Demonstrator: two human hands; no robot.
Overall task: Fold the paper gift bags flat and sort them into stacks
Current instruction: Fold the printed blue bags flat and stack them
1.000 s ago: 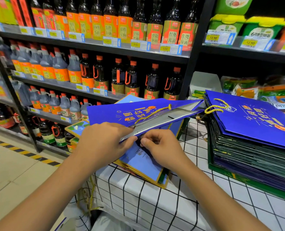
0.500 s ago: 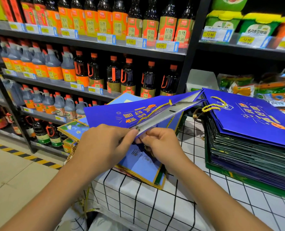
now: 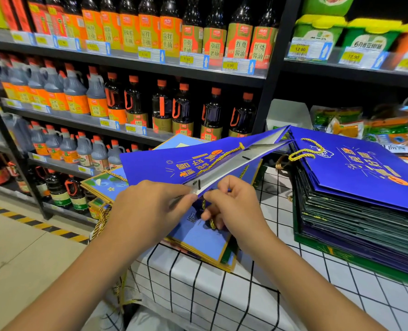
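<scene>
Obs., head cam, store aisle. Person stands at table w/ white grid-pattern cloth (image 3: 222, 290).

Blue gift bag (image 3: 164, 163), orange/gold print, gold cord handle, is held in the air above table's left part, mouth end toward the person, silver-grey inner lining visible along the open edge. Bag partly collapsed, not fully flat.

L hand (image 3: 148, 211): fingers curled, thumb + fingertips pinching near corner of bag's mouth edge. R hand (image 3: 234, 206): fingers curled, pinching same corner from the other side; the two hands nearly touch at the corner. A second cord handle hangs below R fingers.

Under the held bag: low stack of flat light-blue bags (image 3: 198, 237) w/ gold border, lying on cloth at table's left edge, cords dangling over the side.

Right of hands, apart from them: tall stack of flat bags (image 3: 355, 211); top one is the same blue design, gold handle lying on it; lower ones dark green/purple.

Bkgd: shelves of dark sauce bottles (image 3: 181, 111) w/ orange caps, price tags on shelf rails. Floor tile w/ yellow-black hazard stripe (image 3: 38, 225) at left.
</scene>
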